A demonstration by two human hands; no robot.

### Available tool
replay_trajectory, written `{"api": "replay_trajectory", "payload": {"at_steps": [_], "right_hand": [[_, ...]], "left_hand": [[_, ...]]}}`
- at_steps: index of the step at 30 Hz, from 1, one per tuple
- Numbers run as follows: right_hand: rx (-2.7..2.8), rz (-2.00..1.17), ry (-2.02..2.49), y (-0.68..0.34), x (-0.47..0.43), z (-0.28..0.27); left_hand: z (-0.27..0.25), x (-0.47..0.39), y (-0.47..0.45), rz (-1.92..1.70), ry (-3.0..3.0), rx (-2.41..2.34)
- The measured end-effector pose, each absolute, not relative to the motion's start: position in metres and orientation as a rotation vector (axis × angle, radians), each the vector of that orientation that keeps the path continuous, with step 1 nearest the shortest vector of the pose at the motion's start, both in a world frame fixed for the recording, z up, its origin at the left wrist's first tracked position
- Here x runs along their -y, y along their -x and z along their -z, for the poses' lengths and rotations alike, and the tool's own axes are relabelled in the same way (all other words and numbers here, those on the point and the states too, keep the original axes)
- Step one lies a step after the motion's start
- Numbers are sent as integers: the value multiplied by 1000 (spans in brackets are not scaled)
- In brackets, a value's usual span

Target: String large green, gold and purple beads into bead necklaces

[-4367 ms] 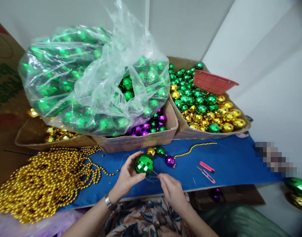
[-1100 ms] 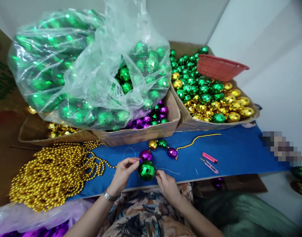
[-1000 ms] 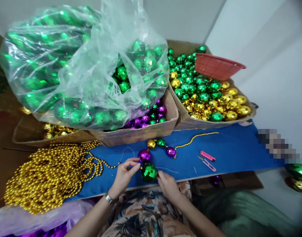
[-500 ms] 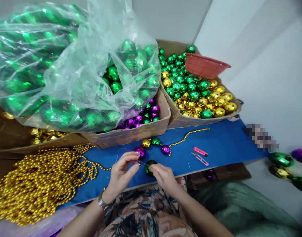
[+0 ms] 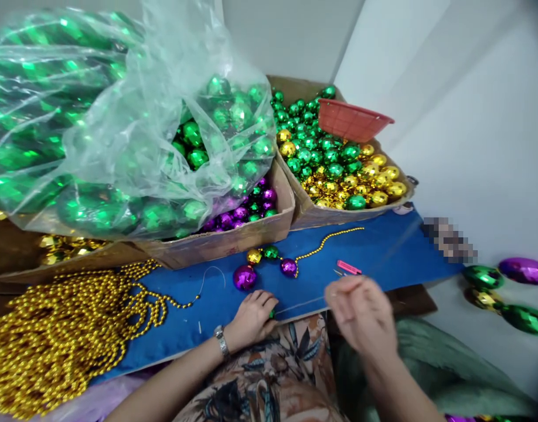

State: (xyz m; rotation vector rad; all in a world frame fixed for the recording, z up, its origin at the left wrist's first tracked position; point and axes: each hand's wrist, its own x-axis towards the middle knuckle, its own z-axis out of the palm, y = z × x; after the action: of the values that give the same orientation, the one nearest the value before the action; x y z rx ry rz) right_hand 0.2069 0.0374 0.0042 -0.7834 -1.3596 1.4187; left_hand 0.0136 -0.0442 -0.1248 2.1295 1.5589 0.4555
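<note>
My left hand (image 5: 254,316) is closed over a shiny green ball (image 5: 272,315) at the table's front edge; most of the ball is hidden under the fingers. A thin clear thread (image 5: 302,304) runs taut from there to my right hand (image 5: 361,310), whose fingers are pinched on it and slightly blurred. Just beyond the left hand lies a strung row: a large purple ball (image 5: 245,277), a gold ball (image 5: 254,256), a green ball (image 5: 269,252) and another purple ball (image 5: 289,267). A gold bead chain (image 5: 328,237) trails from that row to the right.
Gold bead chains (image 5: 67,328) are heaped on the left of the blue table (image 5: 172,337). Behind stand cardboard boxes (image 5: 225,246) of balls, a plastic bag (image 5: 106,129) of green balls and a red basket (image 5: 354,120). A pink cutter (image 5: 348,267) lies near my right hand.
My right hand has swung to the right, drawing the thread out straight. My left hand has moved right and down onto the green ball. The view has shifted slightly.
</note>
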Motion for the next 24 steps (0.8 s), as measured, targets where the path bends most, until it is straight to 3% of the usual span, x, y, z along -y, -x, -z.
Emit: {"api": "replay_trajectory", "payload": {"at_steps": [7, 18, 24], "right_hand": [[974, -1093, 819, -257, -91, -21], [770, -831, 862, -320, -144, -6], [950, -829, 954, -293, -124, 15]], "left_hand": [[110, 46, 17, -356, -2295, -1839], [153, 56, 50, -327, -2547, -1929], [113, 72, 79, -683, -2249, -1992]]}}
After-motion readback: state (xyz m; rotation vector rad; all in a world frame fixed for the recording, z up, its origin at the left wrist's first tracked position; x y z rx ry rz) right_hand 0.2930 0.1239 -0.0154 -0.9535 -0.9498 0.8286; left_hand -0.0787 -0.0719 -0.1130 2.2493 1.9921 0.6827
